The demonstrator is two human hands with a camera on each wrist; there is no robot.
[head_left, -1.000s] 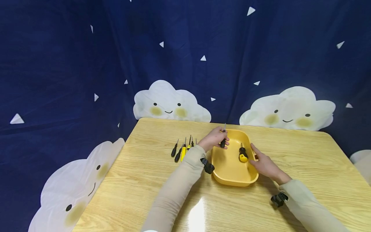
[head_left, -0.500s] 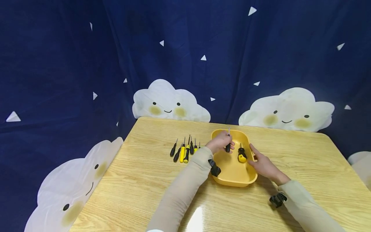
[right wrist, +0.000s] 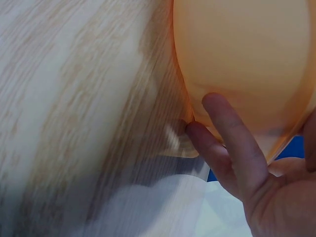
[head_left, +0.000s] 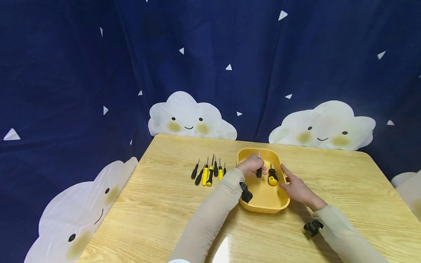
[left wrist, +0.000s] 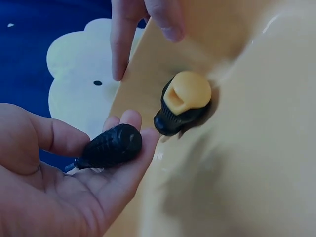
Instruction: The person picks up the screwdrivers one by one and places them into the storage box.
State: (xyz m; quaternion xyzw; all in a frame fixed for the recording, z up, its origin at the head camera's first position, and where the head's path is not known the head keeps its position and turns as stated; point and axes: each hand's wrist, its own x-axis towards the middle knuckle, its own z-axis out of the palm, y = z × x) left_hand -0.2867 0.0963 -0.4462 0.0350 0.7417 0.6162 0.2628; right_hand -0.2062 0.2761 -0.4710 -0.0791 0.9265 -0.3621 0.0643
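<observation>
My left hand [head_left: 251, 164] pinches a small screwdriver [head_left: 259, 173] with a black handle, its metal shaft pointing away. It is over the left part of a yellow plastic tray [head_left: 261, 209]. In the left wrist view the black handle [left wrist: 114, 146] lies between thumb and fingers, butt end toward the camera. A stubby black-and-yellow screwdriver [head_left: 272, 177] lies inside the tray, near its right wall. My right hand [head_left: 298, 188] grips that right wall, thumb over the rim. Seen from the right wrist, two fingers [right wrist: 236, 138] press the tray's outer side.
Left of the tray, several black and yellow screwdrivers [head_left: 205, 175] lie in a row on the wooden table [head_left: 158, 204]. A dark blue curtain [head_left: 210, 54] with smiling clouds hangs behind the table.
My left hand has carried the black-handled screwdriver rightward from the tray's left rim to over its interior, then slightly lower. The right hand has kept its place on the tray.
</observation>
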